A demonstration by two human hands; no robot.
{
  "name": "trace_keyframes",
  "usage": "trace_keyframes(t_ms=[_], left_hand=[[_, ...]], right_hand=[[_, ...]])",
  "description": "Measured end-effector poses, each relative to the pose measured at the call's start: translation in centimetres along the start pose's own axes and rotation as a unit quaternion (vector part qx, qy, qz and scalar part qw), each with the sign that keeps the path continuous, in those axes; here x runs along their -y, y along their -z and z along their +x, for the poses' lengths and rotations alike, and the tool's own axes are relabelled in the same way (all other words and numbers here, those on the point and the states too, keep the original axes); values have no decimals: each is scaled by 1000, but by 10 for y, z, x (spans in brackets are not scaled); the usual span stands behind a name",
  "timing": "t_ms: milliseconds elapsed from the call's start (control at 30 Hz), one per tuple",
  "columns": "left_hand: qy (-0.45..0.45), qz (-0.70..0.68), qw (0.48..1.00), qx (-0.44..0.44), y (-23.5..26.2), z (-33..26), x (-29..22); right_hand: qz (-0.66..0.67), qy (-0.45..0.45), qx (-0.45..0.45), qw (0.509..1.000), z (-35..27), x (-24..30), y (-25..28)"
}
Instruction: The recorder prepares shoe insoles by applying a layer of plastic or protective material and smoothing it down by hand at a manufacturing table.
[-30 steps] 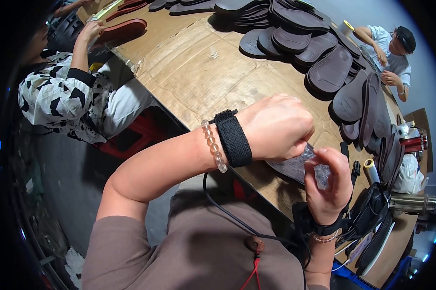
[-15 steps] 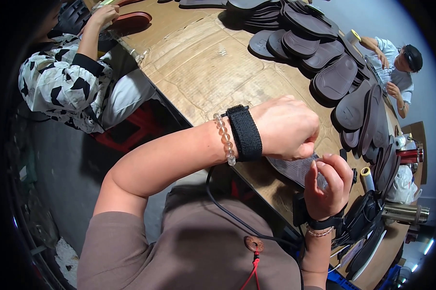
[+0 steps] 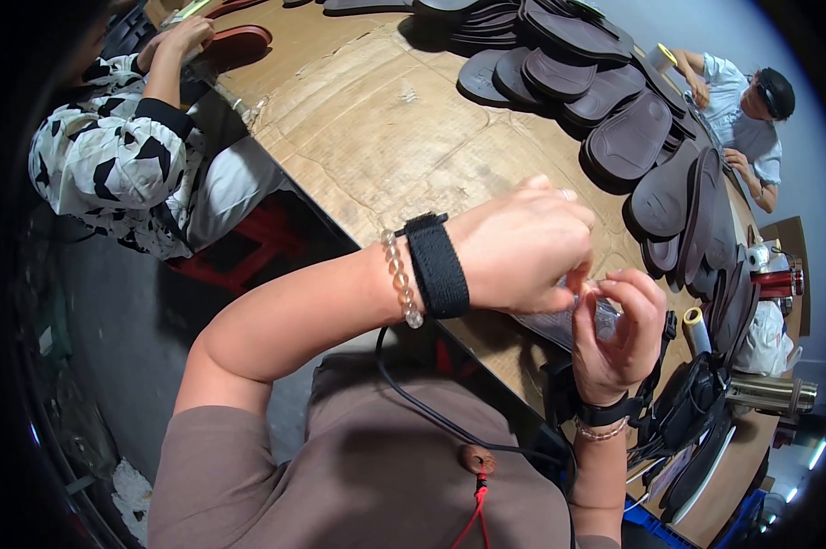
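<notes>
Cardboard-covered worktable [image 3: 386, 128], dark shoe soles [image 3: 632, 137] along its far edge

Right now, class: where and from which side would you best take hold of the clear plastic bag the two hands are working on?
Probably its near edge. The clear plastic bag lies flat and limp on the table, so pinch the edge from above, where the left hand and right hand already meet over it.
</notes>
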State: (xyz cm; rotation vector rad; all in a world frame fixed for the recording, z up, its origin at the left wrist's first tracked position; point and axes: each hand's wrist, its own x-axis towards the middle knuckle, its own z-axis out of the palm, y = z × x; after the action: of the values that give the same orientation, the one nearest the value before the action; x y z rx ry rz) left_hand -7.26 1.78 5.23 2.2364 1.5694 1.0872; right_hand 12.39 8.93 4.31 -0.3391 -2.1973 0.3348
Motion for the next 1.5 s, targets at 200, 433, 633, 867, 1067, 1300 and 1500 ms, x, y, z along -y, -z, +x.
trace_keyframes(t_ms=[200, 433, 633, 867, 1067, 1300, 1500], left_hand=[[-5, 10, 1000, -5, 3, -2, 1], [-30, 0, 1000, 1, 4, -8, -2], [-20, -10, 1000, 5, 6, -9, -11], [-24, -16, 999, 22, 8, -10, -12], [-38, 30, 997, 54, 8, -7, -22], [-32, 49, 994, 96, 6, -6, -28], [-6, 134, 986, 103, 6, -5, -37]], right_hand=[[149, -183, 72, 969, 4, -5, 24], [57, -191, 321, 926, 13, 0, 32], [18, -111, 299, 948, 4, -1, 9], [-80, -104, 319, 939, 6, 11, 25], [-161, -99, 336, 923, 4, 20, 51], [-236, -96, 298, 920, -1, 23, 51], [-220, -127, 321, 912, 5, 16, 64]])
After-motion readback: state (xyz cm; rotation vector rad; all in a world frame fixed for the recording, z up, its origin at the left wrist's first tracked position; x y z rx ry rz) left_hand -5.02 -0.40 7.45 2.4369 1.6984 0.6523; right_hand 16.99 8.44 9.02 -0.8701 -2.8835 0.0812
